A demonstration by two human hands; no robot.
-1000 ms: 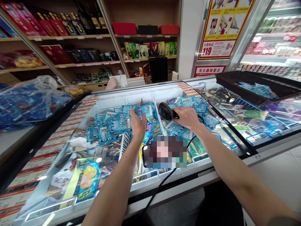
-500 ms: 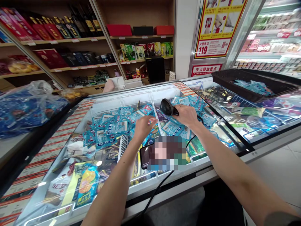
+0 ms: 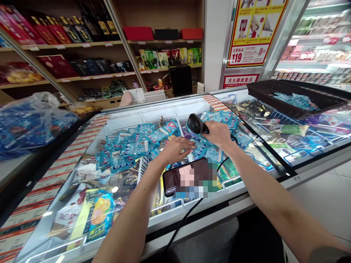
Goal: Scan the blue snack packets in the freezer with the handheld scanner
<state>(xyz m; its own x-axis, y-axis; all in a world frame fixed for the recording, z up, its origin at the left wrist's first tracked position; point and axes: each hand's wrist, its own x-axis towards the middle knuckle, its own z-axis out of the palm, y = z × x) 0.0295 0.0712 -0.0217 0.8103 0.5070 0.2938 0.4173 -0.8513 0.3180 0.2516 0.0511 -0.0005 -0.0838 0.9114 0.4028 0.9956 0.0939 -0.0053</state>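
Note:
My right hand [image 3: 219, 134] grips a black barcode scanner [image 3: 196, 124] whose cable runs down over the freezer's front edge. It hovers over blue ice-cream packets [image 3: 208, 151] in the right bin. My left hand [image 3: 177, 147] reaches across the white divider with fingers stretched out flat, touching the blue packets below the scanner. A larger heap of blue packets [image 3: 131, 148] fills the left bin. A phone [image 3: 189, 178] lies on the freezer rim near my arms, its screen blurred.
The open chest freezer [image 3: 192, 215] has sliding glass lids at both sides. A black crate [image 3: 290, 98] with more blue packets rests on the right lid. A clear bag of blue goods [image 3: 30, 124] sits at left. Shelves of boxes stand behind.
My left hand let go of the packets in the left bin and moved right across the divider, opening flat onto packets under the scanner. The right hand with the scanner stayed nearly still.

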